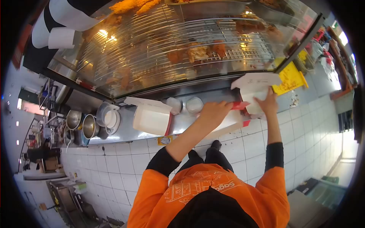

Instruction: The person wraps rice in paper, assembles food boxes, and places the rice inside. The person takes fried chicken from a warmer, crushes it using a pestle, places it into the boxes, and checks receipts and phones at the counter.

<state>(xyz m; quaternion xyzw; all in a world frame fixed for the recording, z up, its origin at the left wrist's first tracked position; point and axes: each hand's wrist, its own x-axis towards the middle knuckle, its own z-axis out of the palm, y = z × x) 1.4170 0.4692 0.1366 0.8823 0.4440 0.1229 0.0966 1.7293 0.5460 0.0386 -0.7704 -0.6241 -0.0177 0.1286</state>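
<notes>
My left hand (215, 114) closes round the red edge of a white and red cardboard takeaway box (258, 80), over the front of the metal counter. At the box's right side, my right hand (268, 103) grips the wall, with the thumb reaching toward the inside. The lid of this box stands up at the back. Farther left on the counter sits a second takeaway box (152, 119), open, with a white inside and nothing visible in it. Between the two boxes are a pair of small pale round containers (194, 105), partly behind my left arm.
Behind the counter is a glass display cabinet with wire racks (152, 41) and pieces of fried food (198, 53). Metal bowls (90, 126) and a white round tub (111, 120) stand at the left. A yellow tray (289, 78) lies at the right. Floor tiles (118, 159) surround my feet.
</notes>
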